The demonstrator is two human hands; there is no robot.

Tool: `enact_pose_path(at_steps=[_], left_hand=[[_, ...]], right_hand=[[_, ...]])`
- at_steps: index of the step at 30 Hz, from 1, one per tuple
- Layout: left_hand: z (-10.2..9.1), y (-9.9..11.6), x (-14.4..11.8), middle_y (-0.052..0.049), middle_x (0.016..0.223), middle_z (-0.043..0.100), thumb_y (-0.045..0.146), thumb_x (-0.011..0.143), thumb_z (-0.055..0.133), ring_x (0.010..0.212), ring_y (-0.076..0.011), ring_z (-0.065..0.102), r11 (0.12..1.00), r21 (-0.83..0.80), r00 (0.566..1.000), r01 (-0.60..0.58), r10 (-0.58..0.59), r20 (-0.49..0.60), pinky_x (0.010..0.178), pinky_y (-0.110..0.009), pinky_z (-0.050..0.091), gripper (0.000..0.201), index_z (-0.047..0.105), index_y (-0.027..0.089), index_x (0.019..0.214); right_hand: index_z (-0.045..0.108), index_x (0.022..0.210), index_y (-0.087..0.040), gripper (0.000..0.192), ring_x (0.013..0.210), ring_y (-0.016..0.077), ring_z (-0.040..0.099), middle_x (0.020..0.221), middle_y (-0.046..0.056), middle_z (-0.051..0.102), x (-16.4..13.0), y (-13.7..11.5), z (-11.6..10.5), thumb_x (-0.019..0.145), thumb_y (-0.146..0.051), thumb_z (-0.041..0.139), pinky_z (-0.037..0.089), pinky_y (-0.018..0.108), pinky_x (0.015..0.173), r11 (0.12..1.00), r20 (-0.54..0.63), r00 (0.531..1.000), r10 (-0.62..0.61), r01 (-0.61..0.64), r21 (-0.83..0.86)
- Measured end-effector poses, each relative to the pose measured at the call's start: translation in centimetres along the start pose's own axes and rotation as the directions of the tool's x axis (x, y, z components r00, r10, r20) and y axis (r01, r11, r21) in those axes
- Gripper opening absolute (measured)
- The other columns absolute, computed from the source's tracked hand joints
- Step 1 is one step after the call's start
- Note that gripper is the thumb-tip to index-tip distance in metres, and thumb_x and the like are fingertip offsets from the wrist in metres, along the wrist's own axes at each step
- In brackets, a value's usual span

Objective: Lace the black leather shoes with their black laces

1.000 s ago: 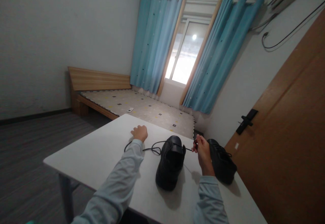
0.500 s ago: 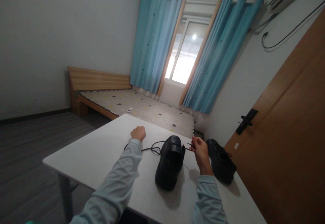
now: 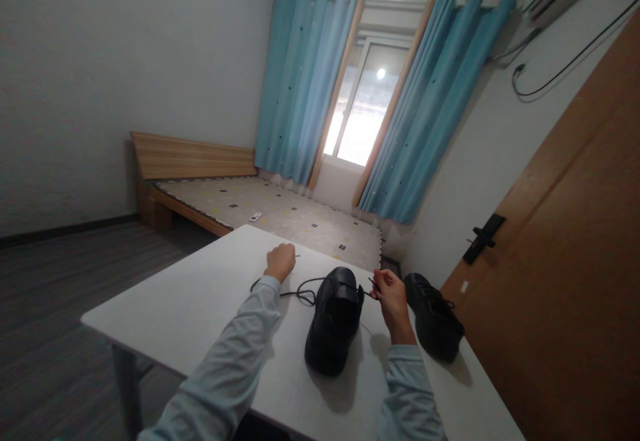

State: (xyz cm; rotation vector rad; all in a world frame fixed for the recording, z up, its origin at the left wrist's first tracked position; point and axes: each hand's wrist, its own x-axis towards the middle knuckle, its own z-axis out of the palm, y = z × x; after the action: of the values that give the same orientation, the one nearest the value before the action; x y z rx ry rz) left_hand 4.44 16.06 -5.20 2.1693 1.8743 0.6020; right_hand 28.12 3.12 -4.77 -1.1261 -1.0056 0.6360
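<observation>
A black shoe (image 3: 334,324) stands on the white table between my hands, its opening toward me. From its left side a black shoelace (image 3: 300,292) runs loose in loops toward my left wrist. My left hand (image 3: 281,261) is closed above the table, left of the shoe, with a thin dark lace end poking out past its fingers. At the shoe's right side my right hand (image 3: 391,297) pinches the lace near its other end. A second black shoe (image 3: 435,321), with its lace threaded through, rests to the right of my right hand.
The white table (image 3: 200,301) spans the foreground. Beyond it is a bed with a bare patterned mattress (image 3: 285,207), a small white remote (image 3: 255,217) lying on it. A wooden door (image 3: 560,281) with a black handle (image 3: 484,237) is at the right.
My left hand has moved slightly right, toward the shoe, and a lace end now shows past its fingers. My right hand has shifted a little left, still pinching the lace.
</observation>
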Motion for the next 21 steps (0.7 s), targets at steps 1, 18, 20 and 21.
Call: enact_pose_path(at_steps=[1,18,20,21], left_hand=[[-0.1,0.5,0.0,-0.016,0.106,0.064,0.018,0.082,0.045,0.101,-0.0257,0.060,0.999,-0.020,0.999,-0.039,0.039,-0.008,0.083,-0.035,0.045,0.026,0.065,0.015,0.098],[2.3,8.5,-4.7,-0.007,0.080,0.070,0.034,0.072,0.066,0.075,-0.0145,0.063,0.297,-0.874,0.679,-0.384,0.732,-0.049,0.071,-0.024,0.047,0.029,0.068,0.010,0.088],[2.3,8.8,-5.1,-0.007,0.079,0.069,0.036,0.072,0.067,0.074,-0.0144,0.062,0.255,-0.888,0.666,-0.382,0.742,-0.073,0.072,-0.024,0.047,0.030,0.068,0.010,0.086],[2.3,8.9,-5.2,-0.007,0.078,0.069,0.037,0.071,0.067,0.074,-0.0142,0.062,0.243,-0.890,0.668,-0.386,0.739,-0.088,0.072,-0.024,0.047,0.030,0.068,0.010,0.085]], right_hand=[[0.050,0.063,-0.018,0.041,0.037,0.0040,0.038,0.050,-0.008,0.043,0.0,0.1,0.1,0.062,-0.053,0.072,0.036,0.018,0.035,1.000,-0.004,1.000,0.001,-0.001,-0.001],[0.048,0.073,-0.020,0.041,0.038,0.0078,0.042,0.047,-0.007,0.048,-0.7,0.7,2.6,0.069,-0.058,0.061,0.032,0.019,0.036,0.986,-0.191,0.976,-0.106,0.078,-0.148],[0.048,0.074,-0.020,0.039,0.040,0.0083,0.043,0.047,-0.007,0.048,-0.8,0.7,2.7,0.071,-0.057,0.060,0.033,0.019,0.037,0.983,-0.207,0.970,-0.124,0.092,-0.161],[0.048,0.074,-0.020,0.039,0.041,0.0086,0.044,0.048,-0.007,0.048,-0.9,0.7,2.8,0.071,-0.057,0.060,0.033,0.019,0.038,0.982,-0.213,0.969,-0.127,0.093,-0.163]])
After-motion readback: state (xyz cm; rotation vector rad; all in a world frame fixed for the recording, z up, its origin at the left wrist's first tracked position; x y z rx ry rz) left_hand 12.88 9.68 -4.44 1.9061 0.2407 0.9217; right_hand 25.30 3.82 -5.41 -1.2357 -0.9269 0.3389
